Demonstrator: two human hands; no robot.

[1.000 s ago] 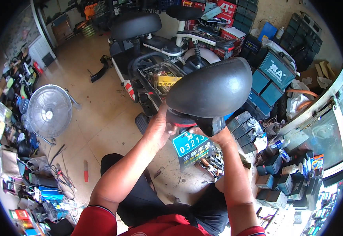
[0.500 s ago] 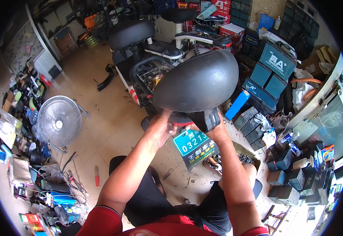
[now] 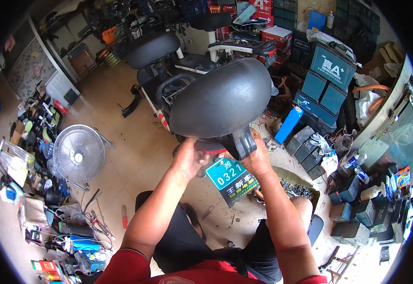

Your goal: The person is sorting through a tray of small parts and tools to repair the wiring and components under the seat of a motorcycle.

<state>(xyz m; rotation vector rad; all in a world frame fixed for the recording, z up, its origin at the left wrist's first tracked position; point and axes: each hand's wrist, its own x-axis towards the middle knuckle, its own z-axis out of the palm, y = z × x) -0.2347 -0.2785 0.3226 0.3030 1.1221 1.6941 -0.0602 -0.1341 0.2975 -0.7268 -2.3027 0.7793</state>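
A large black seat (image 3: pixel 223 102) of an electric scooter sits tilted in front of me and hides most of the frame below it. My left hand (image 3: pixel 188 158) is under the seat's near edge, fingers curled at the left end of a red tail light (image 3: pixel 211 147). On the other side, my right hand (image 3: pixel 257 158) wraps a black curved, ribbed part (image 3: pixel 245 143) beneath the seat; some of its fingers are hidden behind it. Below and between my hands hangs a teal number plate (image 3: pixel 223 173), with a black mudflap (image 3: pixel 237 193) under it.
A round metal fan (image 3: pixel 78 155) stands at left beside piled parts. Another scooter's seat (image 3: pixel 154 49) is beyond. To the right are stacked teal batteries (image 3: pixel 332 66), a blue cylinder-like pack (image 3: pixel 288 125) and a tray of small metal parts (image 3: pixel 298 187). A red-handled tool (image 3: pixel 124 217) lies on the floor.
The seat has shifted left and turned a little, showing more of the ribbed black part. Both hands stay beneath it, the right one moving slightly left; the number plate has also shifted slightly left.
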